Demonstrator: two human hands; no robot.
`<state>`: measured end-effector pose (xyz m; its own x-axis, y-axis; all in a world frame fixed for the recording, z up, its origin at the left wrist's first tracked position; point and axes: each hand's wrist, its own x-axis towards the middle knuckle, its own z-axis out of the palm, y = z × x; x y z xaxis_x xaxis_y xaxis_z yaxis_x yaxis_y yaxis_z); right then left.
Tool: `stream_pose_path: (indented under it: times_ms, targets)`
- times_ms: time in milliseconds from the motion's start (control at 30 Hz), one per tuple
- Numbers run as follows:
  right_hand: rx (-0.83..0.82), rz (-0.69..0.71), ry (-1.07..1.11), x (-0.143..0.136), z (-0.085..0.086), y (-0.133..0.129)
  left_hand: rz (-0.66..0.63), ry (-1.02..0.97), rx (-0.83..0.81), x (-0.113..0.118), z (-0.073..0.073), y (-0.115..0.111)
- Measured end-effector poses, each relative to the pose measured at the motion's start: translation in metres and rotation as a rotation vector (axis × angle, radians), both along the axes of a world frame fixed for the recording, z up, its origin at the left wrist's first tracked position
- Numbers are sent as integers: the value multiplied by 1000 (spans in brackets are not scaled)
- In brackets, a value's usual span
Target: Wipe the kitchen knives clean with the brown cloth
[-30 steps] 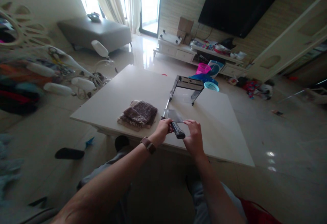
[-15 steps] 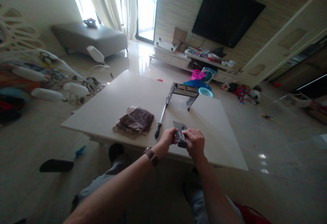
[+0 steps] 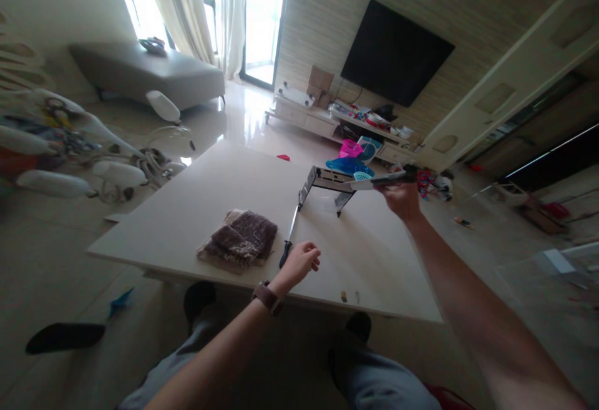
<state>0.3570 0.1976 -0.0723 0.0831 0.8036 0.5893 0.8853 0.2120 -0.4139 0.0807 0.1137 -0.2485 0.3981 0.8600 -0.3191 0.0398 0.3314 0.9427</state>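
My right hand (image 3: 403,199) grips the black handle of a kitchen knife (image 3: 367,184), raised above the far right of the table. The blade points left and overlaps the top of the knife stand (image 3: 327,176) in view; whether it touches the slots I cannot tell. My left hand (image 3: 302,261) hovers over the near table edge, fingers loosely curled and slightly apart, nothing seen in them. Close by it lies a sharpening steel (image 3: 285,252) with a black handle, its tip by the stand's foot. Left of that is a folded brown cloth (image 3: 241,238).
The white table (image 3: 187,204) extends under all this. Two small items, one a brownish piece (image 3: 344,296), lie at its near edge. Beyond it are a blue bag (image 3: 350,166) and a pink basket (image 3: 350,148). White lamp arms (image 3: 119,173) stand at the left.
My right hand has carried the knife up and away to the stand. My left hand has let go of the knife and stays near the table's front edge. The view has shifted slightly.
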Motion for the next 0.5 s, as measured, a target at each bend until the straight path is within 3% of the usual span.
stream_pose_path:
  times_ms: [100, 167, 300, 500]
  targets:
    - [-124, 22, 1, 15, 26, 50, -45, 589, 336, -19, -11, 5]
    - [-150, 11, -13, 21, 35, 73, -150, 807, 357, -28, -22, 5]
    - [-224, 9, -29, 27, 40, 100, -306, 924, 294, -32, -48, -3]
    - [-246, 80, -21, 34, 34, 118, -328, 942, 298, -27, -73, -2]
